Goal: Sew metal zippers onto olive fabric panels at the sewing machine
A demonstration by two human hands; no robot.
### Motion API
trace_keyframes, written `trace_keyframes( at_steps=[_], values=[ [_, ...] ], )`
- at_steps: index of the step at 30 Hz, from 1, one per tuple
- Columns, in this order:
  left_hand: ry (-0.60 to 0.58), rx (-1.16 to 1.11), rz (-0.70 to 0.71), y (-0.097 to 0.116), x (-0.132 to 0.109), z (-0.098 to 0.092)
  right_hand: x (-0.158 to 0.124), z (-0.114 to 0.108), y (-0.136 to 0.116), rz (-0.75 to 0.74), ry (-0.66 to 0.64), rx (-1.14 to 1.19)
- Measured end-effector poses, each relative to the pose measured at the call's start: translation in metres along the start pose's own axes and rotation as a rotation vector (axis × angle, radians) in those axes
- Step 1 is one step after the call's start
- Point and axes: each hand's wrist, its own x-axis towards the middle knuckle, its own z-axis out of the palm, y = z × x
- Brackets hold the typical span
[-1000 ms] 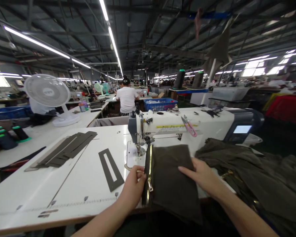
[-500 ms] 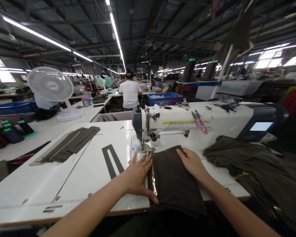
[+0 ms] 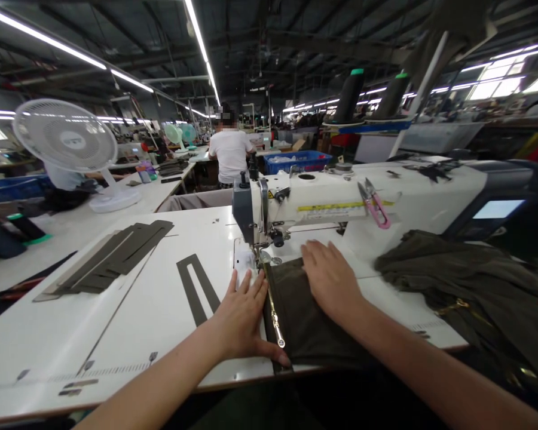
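Note:
Dark olive cloth with a gold metal zipper along its left edge lies under the needle area of a white sewing machine. My left hand rests spread at the zipper's left, fingertips close to the presser foot and thumb on the cloth near the zipper pull. Flat on the cloth's right side lies my right hand, its fingers stretched toward the machine. Left of the left hand, a slotted olive fabric piece lies on the white table.
Cut olive strips are stacked at the left. A bunched olive garment lies at the right. Pink-handled thread snips sit on the machine arm. Beyond are a white fan, a blue crate and a seated person.
My right hand has gone from gripping the cloth's far right edge to lying flat on it, further left. The left hand stays beside the zipper. The camera view has shifted slightly.

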Motion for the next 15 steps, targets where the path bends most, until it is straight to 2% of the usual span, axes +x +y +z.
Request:
trace_keyframes(
  at_steps=[2,3,6,9,12,15],
  values=[
    [0.020,0.001,0.006,-0.001,0.000,0.001,-0.005,0.005,-0.013,-0.190,0.000,0.112],
    [0.028,0.002,0.005,-0.001,0.001,0.002,-0.008,0.011,-0.017,-0.232,-0.034,0.163],
    [0.035,0.002,0.001,-0.004,0.002,0.006,-0.016,0.031,-0.021,-0.194,-0.149,0.224],
    [0.074,-0.006,0.005,-0.004,-0.002,0.011,-0.019,0.041,-0.017,-0.173,-0.153,0.232],
    [0.123,-0.022,0.046,0.000,-0.020,0.011,-0.020,0.039,-0.014,-0.197,-0.098,0.236],
    [0.124,-0.030,0.159,0.004,-0.051,0.005,-0.021,0.035,-0.015,-0.340,-0.055,0.275]
  ],
)
